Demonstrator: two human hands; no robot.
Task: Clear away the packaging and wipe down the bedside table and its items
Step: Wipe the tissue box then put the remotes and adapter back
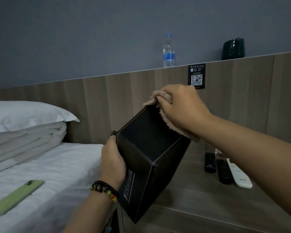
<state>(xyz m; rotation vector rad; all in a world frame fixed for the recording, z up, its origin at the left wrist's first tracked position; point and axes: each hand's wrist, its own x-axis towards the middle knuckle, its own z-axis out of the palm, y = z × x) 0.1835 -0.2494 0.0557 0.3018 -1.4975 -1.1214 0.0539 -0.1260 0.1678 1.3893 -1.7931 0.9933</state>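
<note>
A black box (146, 158) with white stitching and lettering is held tilted in the air above the wooden bedside table (200, 204). My left hand (112, 162) grips the box's near left side, a beaded bracelet on the wrist. My right hand (180, 108) grips a beige fluffy cloth (160, 96) and presses it against the box's upper far edge. Part of the cloth hangs below that hand along the box's right edge.
Two black remotes (210, 162) (224, 171) and a white remote (239, 174) lie on the table's right side. A water bottle (168, 51) and a dark green mug (233, 48) stand on the headboard ledge. A green phone (17, 197) lies on the white bed beside a pillow (27, 115).
</note>
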